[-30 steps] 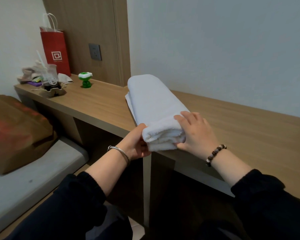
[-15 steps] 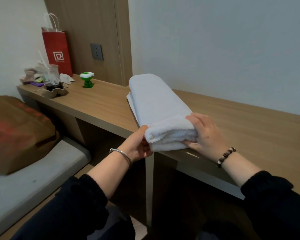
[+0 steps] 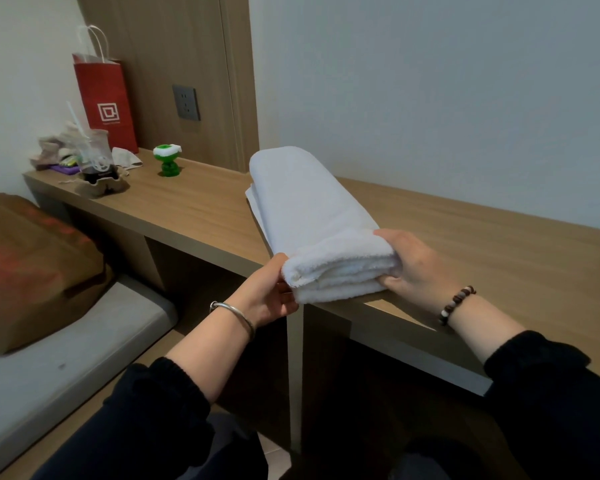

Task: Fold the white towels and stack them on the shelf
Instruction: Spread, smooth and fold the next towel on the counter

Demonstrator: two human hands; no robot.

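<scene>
Your left hand pinches the near left corner of the folded towel, thumb on top. Your right hand grips the near right corner, thumb above, fingers under. The towel lies on the counter, its near end at the front edge.

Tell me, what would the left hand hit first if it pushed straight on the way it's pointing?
The folded white towel. The left hand grips its near corner, so it would press into the layers, probably toward the right hand.
</scene>
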